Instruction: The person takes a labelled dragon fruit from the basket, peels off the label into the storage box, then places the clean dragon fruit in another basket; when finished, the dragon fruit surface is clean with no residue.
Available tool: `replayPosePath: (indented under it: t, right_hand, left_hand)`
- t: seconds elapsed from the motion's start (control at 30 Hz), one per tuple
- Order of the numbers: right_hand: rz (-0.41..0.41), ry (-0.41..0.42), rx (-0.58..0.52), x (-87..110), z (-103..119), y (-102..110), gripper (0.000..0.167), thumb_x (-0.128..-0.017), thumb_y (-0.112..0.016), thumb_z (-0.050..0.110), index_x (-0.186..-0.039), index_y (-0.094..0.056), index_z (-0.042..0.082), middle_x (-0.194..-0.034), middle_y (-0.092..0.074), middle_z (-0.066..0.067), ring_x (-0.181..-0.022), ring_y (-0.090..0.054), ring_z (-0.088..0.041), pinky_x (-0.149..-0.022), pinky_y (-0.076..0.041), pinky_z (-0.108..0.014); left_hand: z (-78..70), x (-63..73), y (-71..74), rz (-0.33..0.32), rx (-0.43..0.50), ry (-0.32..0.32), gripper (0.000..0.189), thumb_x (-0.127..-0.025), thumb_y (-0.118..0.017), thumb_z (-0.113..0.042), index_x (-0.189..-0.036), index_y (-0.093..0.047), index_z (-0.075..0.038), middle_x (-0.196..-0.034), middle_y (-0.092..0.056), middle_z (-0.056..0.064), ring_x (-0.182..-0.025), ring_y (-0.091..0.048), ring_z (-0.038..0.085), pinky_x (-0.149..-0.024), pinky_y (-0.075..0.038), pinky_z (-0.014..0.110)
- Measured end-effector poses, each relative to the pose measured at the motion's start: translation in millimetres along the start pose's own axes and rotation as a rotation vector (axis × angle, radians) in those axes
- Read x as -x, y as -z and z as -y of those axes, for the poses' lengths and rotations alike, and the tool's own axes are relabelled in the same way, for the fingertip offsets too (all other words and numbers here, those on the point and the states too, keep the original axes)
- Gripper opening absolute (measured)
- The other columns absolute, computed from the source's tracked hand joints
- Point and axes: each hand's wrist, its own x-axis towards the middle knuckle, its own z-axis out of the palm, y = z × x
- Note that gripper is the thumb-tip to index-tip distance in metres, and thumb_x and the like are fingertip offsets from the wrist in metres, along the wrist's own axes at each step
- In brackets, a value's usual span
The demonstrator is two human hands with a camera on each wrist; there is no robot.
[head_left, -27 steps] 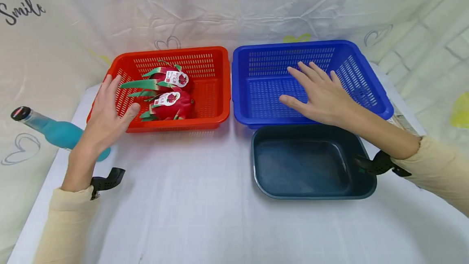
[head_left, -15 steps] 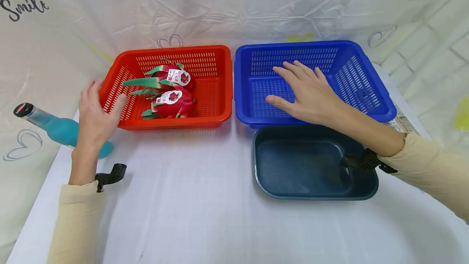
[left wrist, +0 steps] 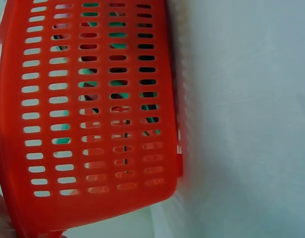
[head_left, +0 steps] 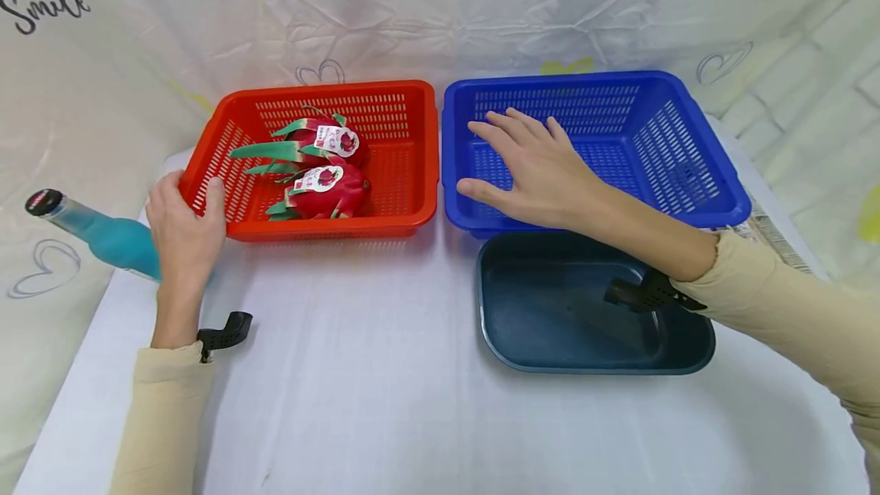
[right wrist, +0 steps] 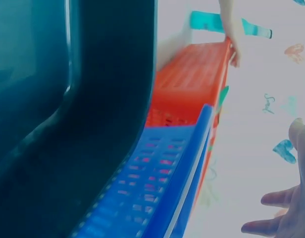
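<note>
Right hand shifted leftward, spread above blue basket, left hand gripping red basket, long axis sideways

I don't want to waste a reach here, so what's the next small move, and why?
Probably ease the right hand left toward the right rim of the red basket: the left hand grips its left side, while the right holds nothing, fingers spread above the blue basket.
</note>
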Motion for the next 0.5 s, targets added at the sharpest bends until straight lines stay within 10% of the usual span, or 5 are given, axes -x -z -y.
replayPosePath:
  t: [0.5]
  right_hand:
    - [0.042, 0.088, 0.003, -42.0, 44.1, 0.0, 0.083, -0.088, -0.043, 0.07, -0.154, -0.028, 0.021, -0.161, -0.024, -0.008, -0.15, -0.018, -0.032, -0.118, -0.01, -0.066]
  left_hand:
    - [3.6, 10.8, -5.4, -0.032, 0.052, 0.107, 0.07, -0.095, -0.04, -0.055, -0.151, -0.028, -0.014, -0.152, -0.035, 0.006, -0.133, -0.041, 0.023, -0.108, -0.045, 0.046]
